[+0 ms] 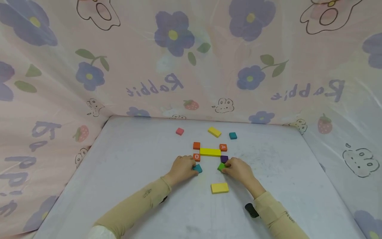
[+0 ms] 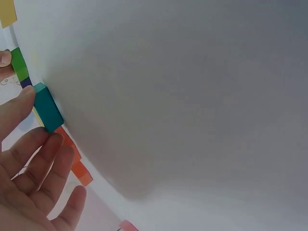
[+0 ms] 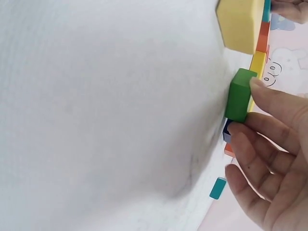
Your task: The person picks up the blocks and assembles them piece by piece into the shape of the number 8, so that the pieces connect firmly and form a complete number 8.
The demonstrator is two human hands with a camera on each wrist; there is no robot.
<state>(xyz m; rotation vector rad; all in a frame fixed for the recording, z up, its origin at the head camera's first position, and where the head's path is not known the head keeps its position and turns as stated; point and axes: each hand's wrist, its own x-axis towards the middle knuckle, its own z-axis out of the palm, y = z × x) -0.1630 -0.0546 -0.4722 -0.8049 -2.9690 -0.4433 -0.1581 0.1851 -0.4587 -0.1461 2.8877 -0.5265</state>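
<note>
My left hand [image 1: 182, 168] pinches a teal block [image 2: 48, 107] between thumb and fingers, just below an orange block marked O [image 1: 196, 157]. Opposite it, my right hand [image 1: 238, 170] pinches a green block [image 3: 240, 94] near a dark purple block [image 1: 224, 159]. A long yellow block [image 1: 210, 152] lies between the two sides. Above its left end sits another orange block [image 1: 196, 145]; above its right end is an orange block marked A [image 1: 223, 147]. The fingers partly cover the held blocks in the head view.
Closer to me lies a yellow block [image 1: 219, 188]. Farther back are a pink block [image 1: 179, 131], a tilted yellow block [image 1: 214, 131] and a teal block [image 1: 233, 135]. The white table [image 1: 143, 139] meets a printed curtain [image 1: 191, 66] at its back and sides.
</note>
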